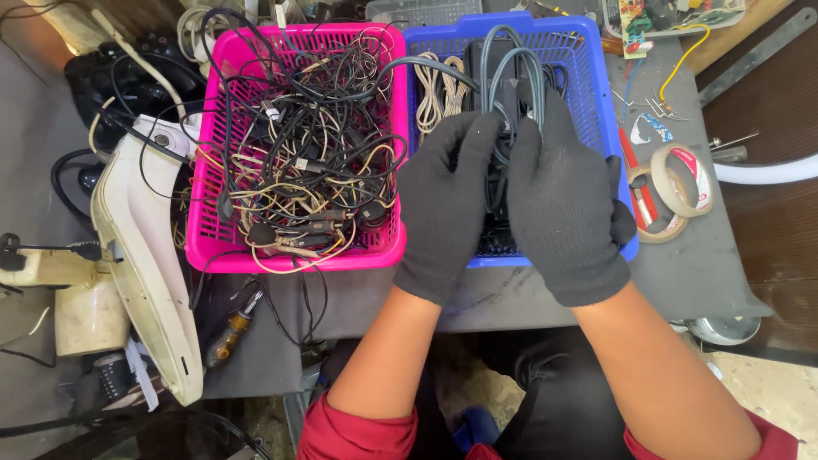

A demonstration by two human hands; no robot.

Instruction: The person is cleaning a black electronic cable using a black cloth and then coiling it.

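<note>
Two gloved hands work together over the blue basket. Left hand and right hand, both in black knit gloves, are closed on a black adapter with its coiled grey cable; the loops rise from between the fingers toward 12 o'clock. The bundle sits over the basket's middle, above its open mouth.

At 9 o'clock from the hands, the pink basket stands wall to wall with the blue one, full of tangled black, white and tan wires that spill over its near rim. A cream cable coil lies inside the blue basket at 11 o'clock from the left hand.

Near edge of the grey table: a bare strip runs at 6 o'clock under the wrists. At 3 o'clock from the right hand, tape rolls and a red-handled tool crowd the basket's right wall. A screwdriver lies at 7 o'clock near the front edge, beside a cream plastic housing that overhangs the left side.
</note>
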